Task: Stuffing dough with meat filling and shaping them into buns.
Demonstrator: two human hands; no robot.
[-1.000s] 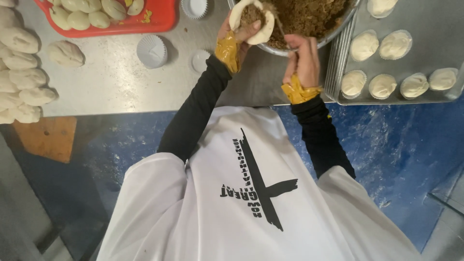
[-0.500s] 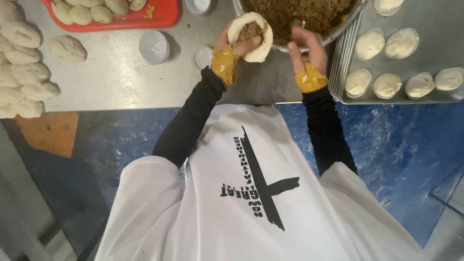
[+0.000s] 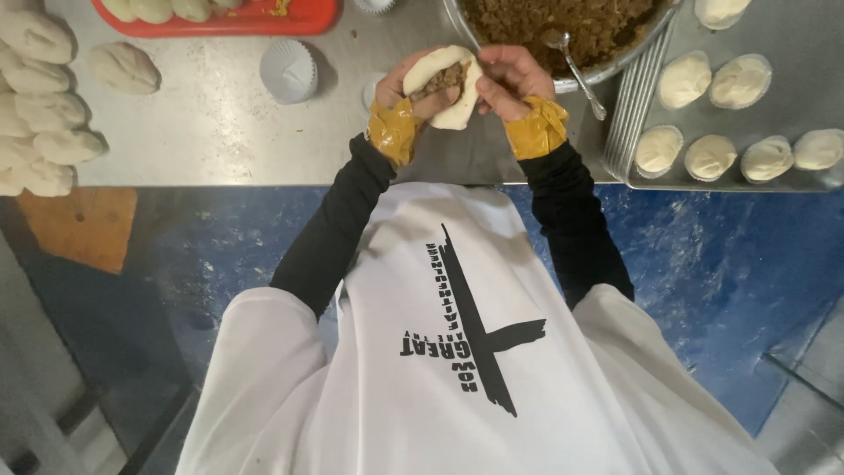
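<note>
The left hand [image 3: 406, 88] cups the filled dough round [image 3: 444, 84] just beside the filling bowl [image 3: 466, 31] while the right hand [image 3: 510, 81] grips its edge, and sealing well likely calls for small, even pinches with the filling kept off the rim.

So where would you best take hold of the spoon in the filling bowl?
By the bare handle end of the spoon, coming from the tray side. Its scoop lies in the filling, while the handle slants out over the bowl rim, clear of the right hand.

I see the dough round [image 3: 444, 88] held between my left hand [image 3: 406, 92] and right hand [image 3: 510, 81], just before the bowl [image 3: 563, 40] of filling. A tray [image 3: 791, 97] of buns sits right; loose dough pieces [image 3: 40, 114] lie far left on the table [image 3: 220, 123].
</note>
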